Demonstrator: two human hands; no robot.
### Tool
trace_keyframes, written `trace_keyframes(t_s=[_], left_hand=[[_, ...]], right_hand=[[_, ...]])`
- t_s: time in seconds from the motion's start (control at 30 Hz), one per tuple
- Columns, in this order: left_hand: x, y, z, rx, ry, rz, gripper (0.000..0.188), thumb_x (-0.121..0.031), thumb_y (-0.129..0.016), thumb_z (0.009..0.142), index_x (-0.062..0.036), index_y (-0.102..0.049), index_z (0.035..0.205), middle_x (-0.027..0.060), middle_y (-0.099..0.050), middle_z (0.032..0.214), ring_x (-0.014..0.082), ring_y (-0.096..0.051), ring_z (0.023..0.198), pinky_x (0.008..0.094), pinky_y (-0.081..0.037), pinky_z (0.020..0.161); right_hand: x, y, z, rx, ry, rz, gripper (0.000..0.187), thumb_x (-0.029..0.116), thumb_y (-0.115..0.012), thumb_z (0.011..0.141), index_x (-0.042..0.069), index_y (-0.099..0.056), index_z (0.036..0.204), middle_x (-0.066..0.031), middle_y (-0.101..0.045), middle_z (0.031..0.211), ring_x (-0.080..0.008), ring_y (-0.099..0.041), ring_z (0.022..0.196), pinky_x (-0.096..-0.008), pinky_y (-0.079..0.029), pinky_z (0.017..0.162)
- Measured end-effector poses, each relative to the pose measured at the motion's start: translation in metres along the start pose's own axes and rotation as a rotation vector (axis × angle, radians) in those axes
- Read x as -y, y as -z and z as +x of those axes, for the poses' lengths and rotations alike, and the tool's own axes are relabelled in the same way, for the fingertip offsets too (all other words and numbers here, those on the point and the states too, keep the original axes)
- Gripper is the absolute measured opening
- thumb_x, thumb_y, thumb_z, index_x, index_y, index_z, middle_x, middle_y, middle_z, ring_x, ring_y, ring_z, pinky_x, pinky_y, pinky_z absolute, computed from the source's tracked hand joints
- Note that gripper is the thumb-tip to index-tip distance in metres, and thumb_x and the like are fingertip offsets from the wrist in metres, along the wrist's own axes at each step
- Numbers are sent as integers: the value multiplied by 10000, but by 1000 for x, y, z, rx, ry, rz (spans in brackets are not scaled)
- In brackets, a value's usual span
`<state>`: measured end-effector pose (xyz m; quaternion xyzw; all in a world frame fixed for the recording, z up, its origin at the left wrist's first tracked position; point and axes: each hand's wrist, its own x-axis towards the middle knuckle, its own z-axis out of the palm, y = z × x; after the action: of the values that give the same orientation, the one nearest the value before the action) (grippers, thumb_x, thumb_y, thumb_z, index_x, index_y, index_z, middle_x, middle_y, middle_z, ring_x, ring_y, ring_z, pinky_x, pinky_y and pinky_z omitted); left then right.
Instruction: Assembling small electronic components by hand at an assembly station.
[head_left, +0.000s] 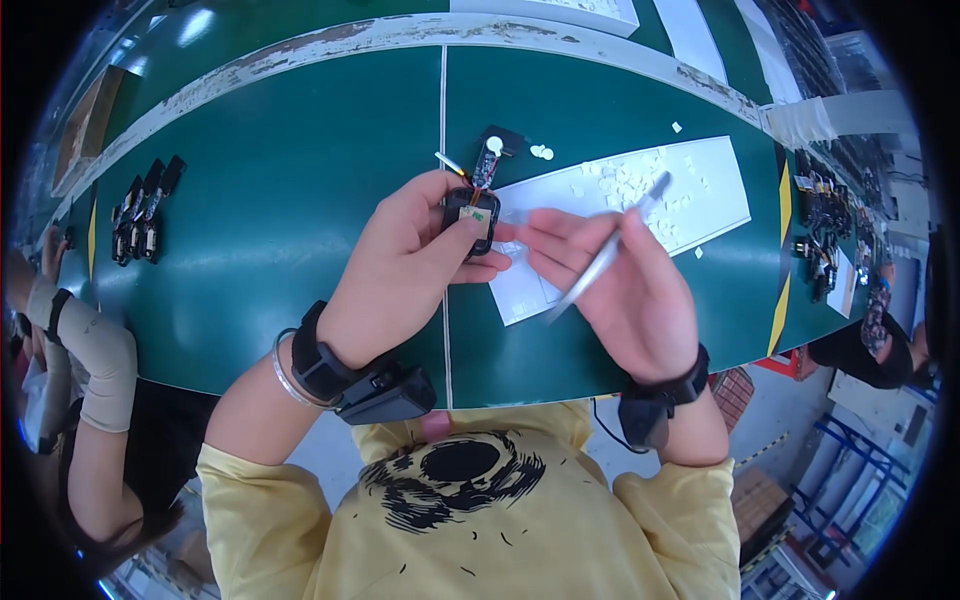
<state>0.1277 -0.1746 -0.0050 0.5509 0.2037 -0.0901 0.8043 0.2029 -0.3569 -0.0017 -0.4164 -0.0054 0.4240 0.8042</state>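
Observation:
My left hand [400,260] is closed around a small black plastic housing [486,240], its thumb pressed near a pale patch on the face. Wires run from the housing up to a narrow circuit board [487,165] with a round white piece on its far end. Beside them sticks out a thin wire with a pale end. My right hand [640,290], palm up, grips a slim silver-white stick-like tool [598,268] between thumb and fingers; blur hides its exact kind. The fingertips of this hand are close to the housing's right side.
A white sheet [725,200] strewn with small white pieces [635,175] lies on the green table [270,250]. Round white pieces [541,152] rest beyond my hands. Black device parts stand in groups at left [140,215] and right [825,215]. Other people sit at both sides.

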Motion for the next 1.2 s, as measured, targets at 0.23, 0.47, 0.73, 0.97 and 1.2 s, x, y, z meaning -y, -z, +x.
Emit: trace_keyframes(t_s=[0.23,0.47,0.73,0.97,1.2], left_hand=[[0,0,-4,21,7,13,227,-86,-438,913,9,-441,1119,149,-602,1028,187,-628,874,262,-527,750],[5,-5,-4,83,-14,-57,211,-78,-435,913,10,-447,1104,152,-599,1042,189,-627,882,263,-524,761],[-1,-4,0,11,-38,-22,220,-35,-426,903,6,-443,1118,142,-596,1025,193,-617,915,268,-520,772],[26,-8,6,94,-90,-133,178,-22,-446,895,4,-428,1070,87,-570,949,134,-595,844,252,-514,720],[19,-1,-2,87,-52,-129,182,-82,-434,912,-13,-404,1078,105,-574,1006,147,-602,894,255,-505,742]], right_hand=[[17,24,-11,-164,345,-227,400,313,-290,971,-6,-530,947,-180,-519,1108,-274,-487,1118,-374,-386,950],[2,17,-44,-216,151,-462,262,200,-370,953,-28,-498,937,-117,-520,924,-209,-627,805,-262,-539,680],[5,15,-31,-106,95,-610,179,-58,-572,808,-16,-493,963,-63,-564,889,-170,-615,817,-257,-514,760],[-4,17,-44,-195,150,-667,164,-66,-536,790,20,-461,907,-78,-551,828,-187,-625,740,-251,-530,648],[8,4,-31,-118,63,-678,124,-74,-543,791,-13,-475,873,-105,-581,816,-168,-626,738,-237,-515,666]])
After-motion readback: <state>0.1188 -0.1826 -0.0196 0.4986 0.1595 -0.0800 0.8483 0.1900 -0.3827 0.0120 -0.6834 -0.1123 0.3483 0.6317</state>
